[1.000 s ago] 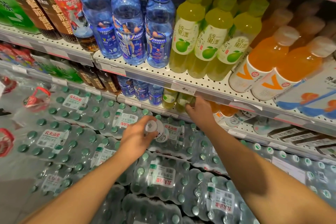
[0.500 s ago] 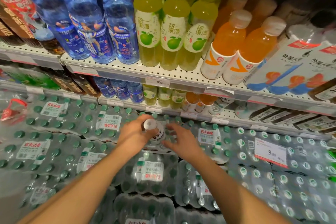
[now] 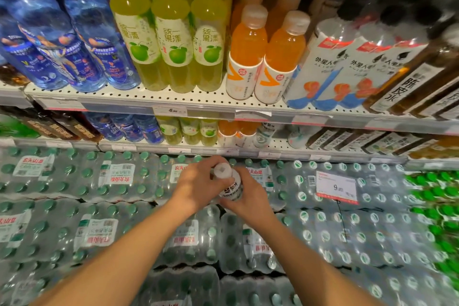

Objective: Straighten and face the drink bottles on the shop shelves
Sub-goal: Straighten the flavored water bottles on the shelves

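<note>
2 hands are closing on 1 small white-capped bottle (image 3: 229,184), held upright over the shrink-wrapped water packs (image 3: 119,206) in front of the shelves. The left hand (image 3: 198,187) is wrapping its grip round the bottle's left side, fingers curling up by the cap, and the right hand (image 3: 248,200) is cupping the lower body from the right, thumb lying across the label. Both grips are tight on the bottle, with no slack visible.

What is new: 1 second ago the right hand was reaching up to the lower shelf (image 3: 248,152), touching the small green bottles (image 3: 191,130) there, while the left hand alone was carrying the white-capped bottle. Half a second ago the right hand was coming back down toward it. Now it is joining the left, and the view is swinging right, taking in more of the orange bottles (image 3: 263,57) and the white-labelled bottles (image 3: 330,69) on the upper shelf (image 3: 149,101).

Judging from that, the person is probably turning the bottle between both hands to bring its label forward, or handing it over to the right, before setting it in a row. 2 similar white bottles (image 3: 265,135) are lying crooked on the lower shelf, right of the small orange ones, so the slot it belongs in is likely there; that row is not yet faced.
</note>
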Tool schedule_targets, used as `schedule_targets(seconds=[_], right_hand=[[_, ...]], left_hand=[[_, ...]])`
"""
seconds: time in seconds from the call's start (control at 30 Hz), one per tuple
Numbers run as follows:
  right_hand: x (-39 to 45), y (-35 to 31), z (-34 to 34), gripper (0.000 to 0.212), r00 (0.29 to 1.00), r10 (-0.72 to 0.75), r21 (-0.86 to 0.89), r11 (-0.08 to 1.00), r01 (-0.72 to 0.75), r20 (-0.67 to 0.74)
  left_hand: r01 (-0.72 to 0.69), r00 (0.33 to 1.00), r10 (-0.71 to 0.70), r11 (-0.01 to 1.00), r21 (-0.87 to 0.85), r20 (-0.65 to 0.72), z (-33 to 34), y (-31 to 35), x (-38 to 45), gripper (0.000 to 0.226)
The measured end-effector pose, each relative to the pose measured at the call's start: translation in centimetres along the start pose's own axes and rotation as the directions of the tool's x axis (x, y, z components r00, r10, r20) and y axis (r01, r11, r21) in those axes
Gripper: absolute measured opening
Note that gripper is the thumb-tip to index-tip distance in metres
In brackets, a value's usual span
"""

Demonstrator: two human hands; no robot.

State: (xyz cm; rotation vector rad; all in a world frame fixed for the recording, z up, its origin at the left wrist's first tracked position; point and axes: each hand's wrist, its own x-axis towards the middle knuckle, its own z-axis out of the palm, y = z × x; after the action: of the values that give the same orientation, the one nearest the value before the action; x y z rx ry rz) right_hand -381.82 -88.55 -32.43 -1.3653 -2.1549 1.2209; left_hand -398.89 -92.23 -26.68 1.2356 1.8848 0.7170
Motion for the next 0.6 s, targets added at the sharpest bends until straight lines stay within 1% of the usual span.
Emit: schedule_targets(seconds=[0.07, 0.17, 0.23, 0.27, 0.3, 0.33, 0.37, 0.4, 0.47, 0.53, 0.6], right_hand=[[-0.3, 0.6, -0.9, 0.074, 1.000, 0.017, 0.004, 1.000, -0.017, -0.021], [-0.8, 1.6, -2.4, 0.071, 0.996, 0.022, 0.023, 1.000, -0.020, -0.083], [-0.8, 2.4, -3.6, 0.065, 0.988, 0.073, 0.064, 0.996, -0.065, -0.139], [-0.8, 2.9, -4.3, 0.064, 0.980, 0.100, 0.081, 0.993, -0.086, -0.173], [-0.6, 3.5, -4.9, 0.063, 0.969, 0.128, 0.095, 0.989, -0.110, -0.213], [-0.4, 3.9, -5.6, 0.063, 0.955, 0.158, 0.108, 0.985, -0.135, -0.250], [-0.1, 4.6, -6.2, 0.064, 0.939, 0.195, 0.129, 0.978, -0.164, -0.285], [0.3, 5.3, -6.7, 0.065, 0.920, 0.240, 0.154, 0.967, -0.200, -0.311], [1.3, 6.4, -7.7, 0.067, 0.872, 0.328, 0.207, 0.941, -0.267, -0.364], [2.4, 7.1, -8.8, 0.067, 0.827, 0.378, 0.280, 0.919, -0.279, -0.416], [3.5, 7.3, -9.7, 0.065, 0.801, 0.393, 0.330, 0.908, -0.259, -0.451]], left_hand=[[-0.032, 0.999, 0.031, 0.999, 0.021, 0.035, 0.9, 1.0, 0.0, 0.031], [-0.107, 0.983, 0.091, 0.989, 0.098, 0.160, 1.4, 2.3, 0.5, 0.037], [-0.245, 0.962, 0.198, 0.928, 0.281, 0.188, 1.3, 3.6, 1.4, 0.053], [-0.315, 0.948, 0.275, 0.881, 0.353, 0.160, 1.1, 4.3, 2.0, 0.062], [-0.368, 0.929, 0.354, 0.852, 0.373, 0.108, 0.8, 5.3, 2.5, 0.063], [-0.412, 0.899, 0.437, 0.818, 0.401, 0.031, 0.3, 6.2, 3.0, 0.059], [-0.436, 0.859, 0.511, 0.767, 0.471, -0.037, 0.0, 7.0, 3.5, 0.057], [-0.423, 0.830, 0.553, 0.706, 0.568, -0.070, -0.4, 7.7, 3.9, 0.059], [-0.353, 0.833, 0.549, 0.627, 0.695, -0.073, -0.5, 8.4, 4.6, 0.068], [-0.303, 0.863, 0.502, 0.597, 0.743, -0.051, 0.0, 8.2, 5.5, 0.076], [-0.284, 0.862, 0.505, 0.568, 0.773, -0.054, 0.5, 7.5, 6.1, 0.082]])
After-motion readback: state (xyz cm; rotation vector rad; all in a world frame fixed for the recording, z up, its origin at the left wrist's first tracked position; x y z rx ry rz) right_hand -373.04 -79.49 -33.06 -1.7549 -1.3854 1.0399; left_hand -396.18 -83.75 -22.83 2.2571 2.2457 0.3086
